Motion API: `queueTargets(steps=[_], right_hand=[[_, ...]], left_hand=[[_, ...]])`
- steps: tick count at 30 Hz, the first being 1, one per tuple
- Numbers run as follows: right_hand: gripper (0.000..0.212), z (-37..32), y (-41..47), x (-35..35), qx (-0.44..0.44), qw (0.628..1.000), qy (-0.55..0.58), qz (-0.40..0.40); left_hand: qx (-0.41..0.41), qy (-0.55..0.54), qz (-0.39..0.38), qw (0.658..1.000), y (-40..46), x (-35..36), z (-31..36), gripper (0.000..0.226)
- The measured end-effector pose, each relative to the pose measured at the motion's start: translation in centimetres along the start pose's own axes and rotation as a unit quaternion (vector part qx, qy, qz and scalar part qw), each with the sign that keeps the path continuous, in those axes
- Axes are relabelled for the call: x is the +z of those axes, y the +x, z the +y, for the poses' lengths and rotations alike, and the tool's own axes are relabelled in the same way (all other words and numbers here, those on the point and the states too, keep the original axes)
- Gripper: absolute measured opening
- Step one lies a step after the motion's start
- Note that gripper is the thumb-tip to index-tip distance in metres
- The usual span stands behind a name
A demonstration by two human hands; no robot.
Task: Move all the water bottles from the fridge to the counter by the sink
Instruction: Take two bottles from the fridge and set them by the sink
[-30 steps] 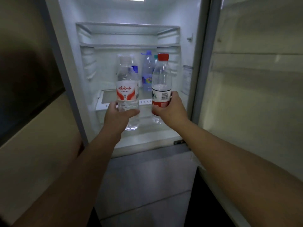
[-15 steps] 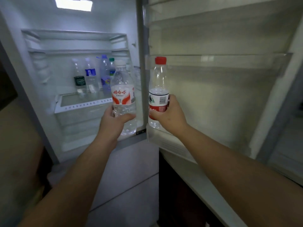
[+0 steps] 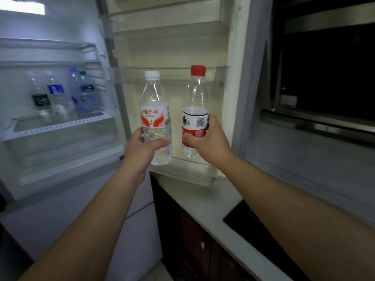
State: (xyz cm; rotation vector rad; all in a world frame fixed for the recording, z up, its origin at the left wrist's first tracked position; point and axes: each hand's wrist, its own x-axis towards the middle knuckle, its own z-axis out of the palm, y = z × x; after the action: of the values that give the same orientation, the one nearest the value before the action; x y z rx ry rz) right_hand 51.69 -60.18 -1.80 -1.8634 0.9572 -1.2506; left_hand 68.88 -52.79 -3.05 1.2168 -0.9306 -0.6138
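My left hand (image 3: 140,150) grips a clear water bottle with a white cap and a red-and-white label (image 3: 155,116), held upright. My right hand (image 3: 209,141) holds a second upright bottle with a red cap and a red-and-white label (image 3: 195,110). Both bottles are out of the fridge, in front of the open fridge door (image 3: 172,47). Several more bottles stand on the glass shelf (image 3: 60,126) inside the lit fridge at the left, among them a blue-labelled one (image 3: 57,100) and a dark-labelled one (image 3: 41,102).
A pale counter (image 3: 205,205) runs from below the fridge door toward the lower right, over dark cabinets (image 3: 188,236). A black cooktop (image 3: 249,228) is set into it. A dark window (image 3: 328,74) with a metal sill lies at the right.
The view has swung to the right, away from the fridge interior. Both hands have carried their bottles out of the fridge and rightward, now in front of the door and above the counter's end.
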Motion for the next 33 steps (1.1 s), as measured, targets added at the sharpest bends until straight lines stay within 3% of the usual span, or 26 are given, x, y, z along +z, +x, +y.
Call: queueTargets(steps=[12, 18, 26, 33], right_hand=[[0.060, 2.5, -9.9, -17.3, 0.060, 0.991, -0.047, 0.112], [0.056, 3.5, -15.4, -25.7, 0.089, 0.979, -0.073, 0.166], [0.055, 4.2, -22.6, -34.7, 0.125, 0.958, -0.108, 0.234], [0.052, 5.0, -27.4, -40.5, 0.175, 0.914, -0.160, 0.330]], left_hand=[[-0.017, -0.024, -0.119, 0.992, -9.6, 15.8, 0.8, 0.044], [-0.032, -0.035, -0.187, 0.981, -15.0, 23.5, 1.3, 0.053], [-0.052, -0.048, -0.298, 0.952, -20.9, 32.6, 1.5, 0.049], [-0.060, -0.055, -0.410, 0.909, -24.6, 40.3, 1.0, 0.050]])
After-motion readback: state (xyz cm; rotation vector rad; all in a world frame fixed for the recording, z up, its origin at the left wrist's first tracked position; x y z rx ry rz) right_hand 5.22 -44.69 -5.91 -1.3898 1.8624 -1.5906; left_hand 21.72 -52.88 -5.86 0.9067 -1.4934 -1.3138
